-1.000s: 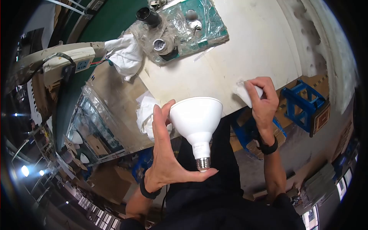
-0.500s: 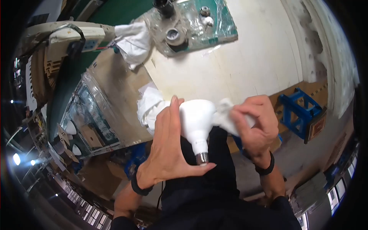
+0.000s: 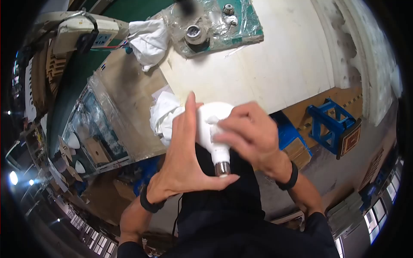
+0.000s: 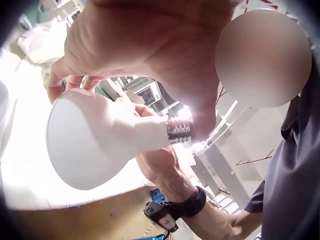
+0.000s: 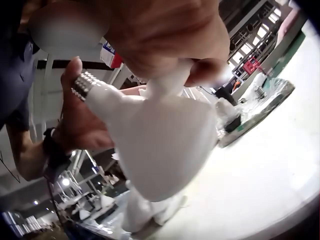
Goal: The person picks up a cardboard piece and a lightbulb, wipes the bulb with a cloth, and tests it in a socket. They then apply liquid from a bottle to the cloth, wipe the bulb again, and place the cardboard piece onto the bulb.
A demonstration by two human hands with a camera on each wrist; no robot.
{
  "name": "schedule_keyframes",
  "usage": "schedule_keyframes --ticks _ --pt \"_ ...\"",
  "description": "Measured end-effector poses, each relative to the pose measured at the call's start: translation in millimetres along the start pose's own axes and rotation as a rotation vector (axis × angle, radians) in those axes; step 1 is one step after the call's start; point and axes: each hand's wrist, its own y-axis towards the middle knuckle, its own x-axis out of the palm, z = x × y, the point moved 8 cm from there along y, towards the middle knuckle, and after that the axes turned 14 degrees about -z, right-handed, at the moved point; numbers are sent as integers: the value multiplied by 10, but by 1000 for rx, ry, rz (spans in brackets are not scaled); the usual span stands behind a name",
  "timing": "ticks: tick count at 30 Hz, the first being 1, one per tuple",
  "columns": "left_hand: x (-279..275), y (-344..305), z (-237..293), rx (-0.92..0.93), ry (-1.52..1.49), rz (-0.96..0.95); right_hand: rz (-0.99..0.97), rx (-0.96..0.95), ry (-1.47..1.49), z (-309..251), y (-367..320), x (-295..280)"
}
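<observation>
A white reflector light bulb is held by my left hand, its wide end away from my body. The left fingers lie along the rim, and the thumb presses the tip of the metal screw base. My right hand is over the bulb's side, pinching a white cloth against it. In the head view the right fingers are blurred and cover part of the bulb. The left wrist view shows the bulb's broad, smooth face and side.
A crumpled white cloth lies left of the bulb, another farther back beside a power socket. A plastic-wrapped green board with lamp sockets stands at the back. Blue stools stand right, below the white tabletop.
My right hand has moved left with the cloth, from beside the table edge onto the bulb. My left hand keeps its hold, and the bulb has turned slightly and shifted a little left.
</observation>
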Motion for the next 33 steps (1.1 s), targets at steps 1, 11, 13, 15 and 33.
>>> schedule_keyframes --ticks 1,11,13,15,33 --pt "-20 -19 -25 -28 -43 13 -10 -73 -10 -168 -7 38" --pt "103 38 19 54 16 -65 -166 -170 91 -151 43 137" --pt "112 19 15 42 16 -66 -123 -82 2 11 -71 17" --pt "68 3 -32 16 40 -36 19 -1 -119 353 -294 -140" --pt "-33 -62 234 282 -492 -148 -172 382 1674 531 -504 545"
